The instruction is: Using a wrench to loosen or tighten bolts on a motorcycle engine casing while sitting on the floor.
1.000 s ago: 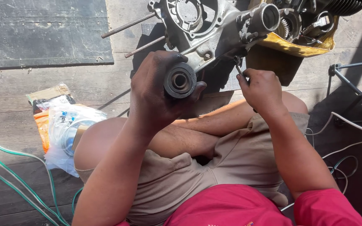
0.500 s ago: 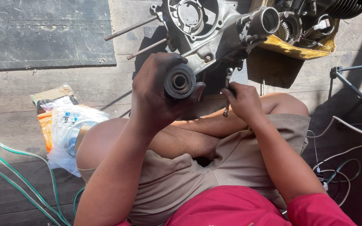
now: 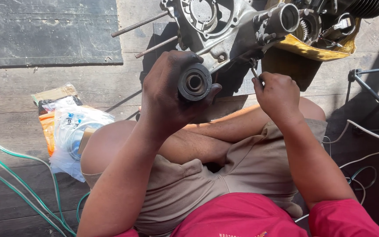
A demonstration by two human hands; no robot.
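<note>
Nearby, plastic bag (image 3: 73,136) with packets.

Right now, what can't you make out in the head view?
- Tool in right hand: the fist hides all but a thin metal tip; kind unclear.
- Round ribbed part in left hand: back hidden by the palm.
- Engine casing: cut off by the top edge.
- Plastic bags: contents blurred.

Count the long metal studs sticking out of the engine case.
2. The upper stud juts left from the engine case top; the lower stud lies below it, above the left hand. Others may be hidden.
</note>
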